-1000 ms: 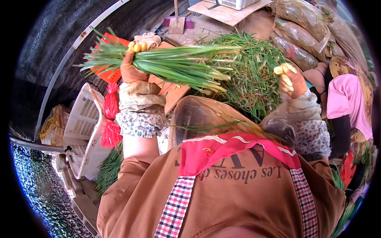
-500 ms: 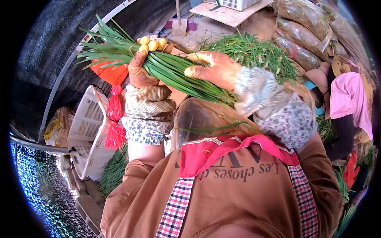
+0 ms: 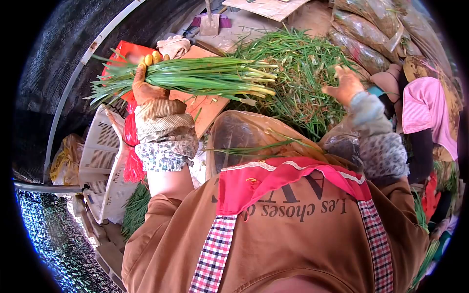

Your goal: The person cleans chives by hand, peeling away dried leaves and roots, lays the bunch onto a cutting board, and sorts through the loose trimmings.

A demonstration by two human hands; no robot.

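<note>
My left hand [image 3: 148,87], in a stained orange glove, is closed around a bunch of garlic chives [image 3: 205,74]. The bunch lies nearly level, its leaf tips to the left and its pale cut ends to the right. My right hand [image 3: 346,87], gloved the same way, is apart from the bunch with its fingers spread and nothing in them. It hovers over the right side of a heap of loose chives and trimmings [image 3: 298,73]. Below the held bunch is an orange-brown board [image 3: 207,115], partly hidden by the leaves.
Clear plastic [image 3: 244,132] spreads before my apron. A white crate [image 3: 100,154] and red twine [image 3: 132,141] are at left. Filled plastic bags [image 3: 364,49] are stacked at back right. Another person in a pink garment [image 3: 425,107] is at right. A shovel [image 3: 210,24] stands behind.
My right hand has left the bunch and moved right, opening over the heap. My left hand has moved left and down slightly with the chives, which now lie more level.
</note>
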